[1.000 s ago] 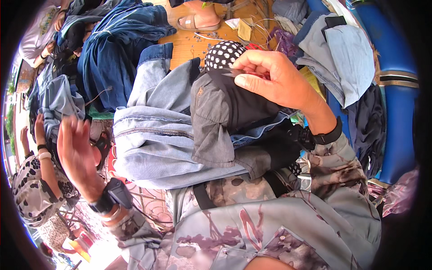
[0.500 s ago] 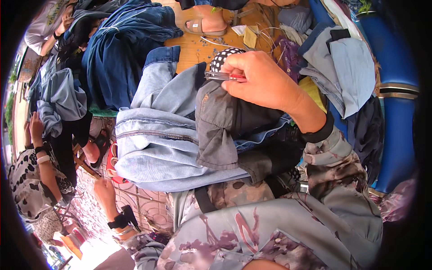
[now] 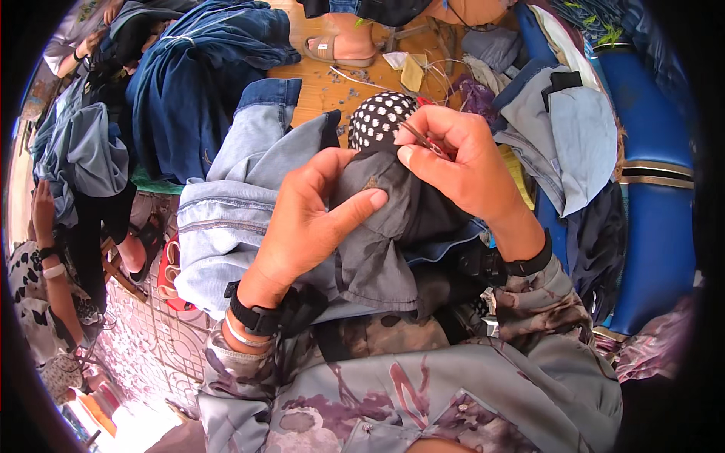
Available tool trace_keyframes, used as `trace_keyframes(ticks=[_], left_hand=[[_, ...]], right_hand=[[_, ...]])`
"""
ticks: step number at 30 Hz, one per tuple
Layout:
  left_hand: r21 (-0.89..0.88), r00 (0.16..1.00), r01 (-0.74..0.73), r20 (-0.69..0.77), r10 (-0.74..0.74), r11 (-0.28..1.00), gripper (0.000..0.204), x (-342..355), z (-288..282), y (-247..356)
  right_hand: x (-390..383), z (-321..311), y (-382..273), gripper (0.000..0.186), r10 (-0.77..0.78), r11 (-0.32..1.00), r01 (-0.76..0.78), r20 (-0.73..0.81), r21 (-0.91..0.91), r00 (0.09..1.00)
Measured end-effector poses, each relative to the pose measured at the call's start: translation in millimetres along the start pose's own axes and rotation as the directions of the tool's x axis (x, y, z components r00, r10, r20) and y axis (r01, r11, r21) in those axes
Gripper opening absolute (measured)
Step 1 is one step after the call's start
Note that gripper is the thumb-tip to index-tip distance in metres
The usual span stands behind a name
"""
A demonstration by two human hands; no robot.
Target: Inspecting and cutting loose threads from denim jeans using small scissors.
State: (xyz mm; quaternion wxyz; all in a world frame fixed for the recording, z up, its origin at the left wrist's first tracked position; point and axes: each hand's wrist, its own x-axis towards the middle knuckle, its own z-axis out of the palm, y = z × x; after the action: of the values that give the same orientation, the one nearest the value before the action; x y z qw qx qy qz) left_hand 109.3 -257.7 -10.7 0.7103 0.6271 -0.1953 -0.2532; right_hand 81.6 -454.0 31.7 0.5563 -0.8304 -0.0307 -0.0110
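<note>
A dark grey cloth garment point(image 3: 377, 260) lies bunched over my lap. My left hand point(image 3: 306, 208) has come onto it, its thumb along the top and its fingers partly hidden at the upper edge of the cloth. My right hand point(image 3: 464, 162) grips small red-handled thread snips point(image 3: 415, 136), their blades pointing up and left just over the garment. Their handle is mostly covered by my fingers. Behind the garment bulges black cloth with white dots point(image 3: 381, 117). Light blue jeans point(image 3: 226, 204) lie under and left of the garment.
A dark blue denim bundle point(image 3: 189, 90) stands at the far left. Blue padded tubes point(image 3: 657, 226) border the right side, beside pale denim pieces point(image 3: 581, 128). A sandalled foot point(image 3: 347, 49) and scraps are on the wooden surface point(image 3: 310, 94) ahead. Other people sit at left.
My left hand has risen from the lower left onto the grey garment. The snips in my right hand have shifted right and turned, and more of the dotted cloth shows.
</note>
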Motion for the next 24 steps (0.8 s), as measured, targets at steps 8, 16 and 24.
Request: trace_keyframes(ticks=[8, 16, 24], left_hand=[[-0.415, 0.973, 0.189, -0.046, -0.228, 0.89, 0.016, -9, 12, -7], [-0.487, 0.946, 0.161, -0.172, -0.275, 0.858, 0.028, -12, 30, 8], [-0.377, 0.968, 0.145, -0.137, -0.21, 0.915, 0.029, -13, 28, 1]], right_hand=[[4, 13, 17, 0.008, 0.05, 0.992, -0.047, -0.02, 0.12, 0.999], [-1, 12, 28, 0.006, 0.056, 0.983, -0.047, -0.046, 0.18, 0.997], [-12, 17, 20, 0.01, -0.035, 0.986, 0.06, -0.16, 0.152, 0.987]])
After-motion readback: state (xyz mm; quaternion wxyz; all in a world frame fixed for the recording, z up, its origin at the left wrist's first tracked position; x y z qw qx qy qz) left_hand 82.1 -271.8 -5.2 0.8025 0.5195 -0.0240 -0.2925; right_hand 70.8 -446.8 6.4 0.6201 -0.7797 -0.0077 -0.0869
